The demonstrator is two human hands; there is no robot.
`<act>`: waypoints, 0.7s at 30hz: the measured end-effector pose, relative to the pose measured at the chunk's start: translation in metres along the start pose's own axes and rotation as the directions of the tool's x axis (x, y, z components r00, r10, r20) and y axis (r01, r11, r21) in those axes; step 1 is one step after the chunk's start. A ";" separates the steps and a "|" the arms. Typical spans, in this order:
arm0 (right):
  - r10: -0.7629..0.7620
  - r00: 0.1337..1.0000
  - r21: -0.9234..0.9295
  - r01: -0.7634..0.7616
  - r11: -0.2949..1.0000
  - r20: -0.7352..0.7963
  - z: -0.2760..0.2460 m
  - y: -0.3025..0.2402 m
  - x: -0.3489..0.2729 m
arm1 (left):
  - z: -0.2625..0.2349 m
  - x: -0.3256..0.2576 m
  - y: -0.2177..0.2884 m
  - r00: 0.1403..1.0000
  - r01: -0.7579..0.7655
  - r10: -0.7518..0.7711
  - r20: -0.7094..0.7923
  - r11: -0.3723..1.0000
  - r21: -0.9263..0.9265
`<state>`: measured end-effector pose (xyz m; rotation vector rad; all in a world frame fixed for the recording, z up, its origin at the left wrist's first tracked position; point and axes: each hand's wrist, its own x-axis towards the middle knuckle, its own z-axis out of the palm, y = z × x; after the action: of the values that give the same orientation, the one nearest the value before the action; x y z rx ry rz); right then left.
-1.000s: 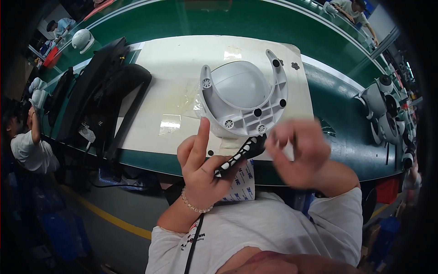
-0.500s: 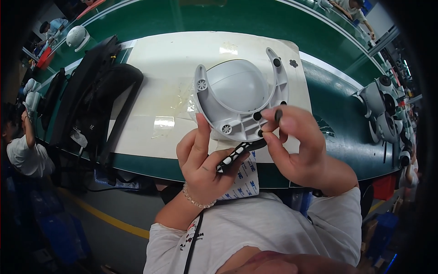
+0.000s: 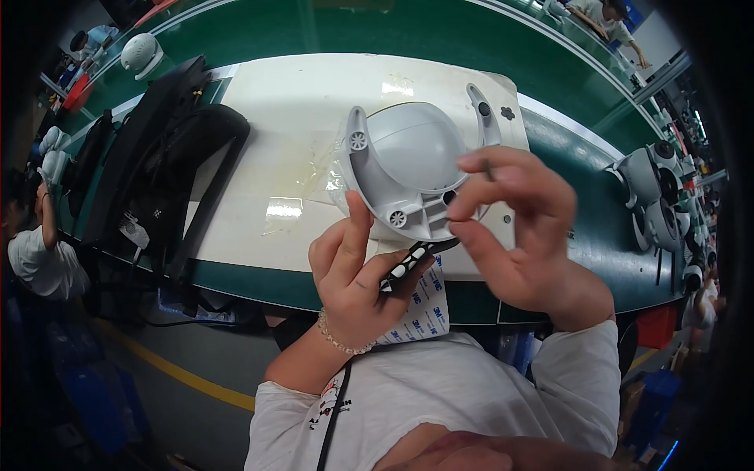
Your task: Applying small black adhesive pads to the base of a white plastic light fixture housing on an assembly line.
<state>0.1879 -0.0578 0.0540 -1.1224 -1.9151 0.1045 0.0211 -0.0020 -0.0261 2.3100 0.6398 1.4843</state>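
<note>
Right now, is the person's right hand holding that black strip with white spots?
No, the left hand holds that black strip, and the right hand is over the pale plastic piece.

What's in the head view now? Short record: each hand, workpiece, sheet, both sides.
left hand: holds a black-and-white strip, one finger extended
right hand: thumb and finger close together at the frame's near edge; small dark piece at its fingers, grip unclear
workpiece: pale curved frame around a smooth dome, over a pale board; spoked socket and black round pad visible
sheet: white with blue print, beside the strip
left side: black mesh piece
right side: grey-and-black devices
</note>
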 end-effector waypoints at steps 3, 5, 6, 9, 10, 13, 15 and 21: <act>0.098 0.992 0.093 -0.106 0.990 0.083 0.016 -0.004 0.008 | 0.000 0.001 -0.002 1.000 -0.019 0.019 0.002 1.000 -0.004; 0.171 0.978 0.154 -0.189 0.970 0.123 0.020 -0.005 0.008 | 0.000 0.001 -0.003 1.000 -0.023 0.023 -0.021 1.000 -0.003; 0.246 0.955 0.204 -0.277 0.939 0.163 0.021 -0.006 0.008 | 0.000 0.001 -0.002 1.000 -0.020 0.020 -0.021 1.000 -0.009; 0.158 0.982 0.017 -0.160 0.987 0.106 0.022 -0.004 0.008 | 0.000 0.002 -0.002 0.999 -0.017 0.017 -0.032 1.000 0.002; 0.158 0.981 0.016 -0.161 0.987 0.108 0.024 -0.002 0.008 | 0.000 0.002 -0.002 0.999 -0.024 0.025 -0.037 1.000 0.008; -0.020 0.995 -0.122 0.007 0.993 -0.102 0.031 0.003 0.005 | 0.001 0.002 -0.003 0.999 -0.032 0.032 -0.040 0.999 0.004; -0.123 0.989 -0.252 0.100 0.963 -0.078 0.029 0.002 0.001 | 0.000 0.001 -0.004 0.999 -0.030 0.030 -0.036 1.000 0.003; -0.125 0.992 -0.398 0.120 0.909 0.012 0.027 -0.007 -0.008 | -0.001 0.001 -0.004 1.000 -0.016 0.016 -0.023 0.999 -0.030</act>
<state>0.1658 -0.0587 0.0357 -1.2550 -2.0426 -0.3806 0.0202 0.0023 -0.0272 2.2845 0.6026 1.5185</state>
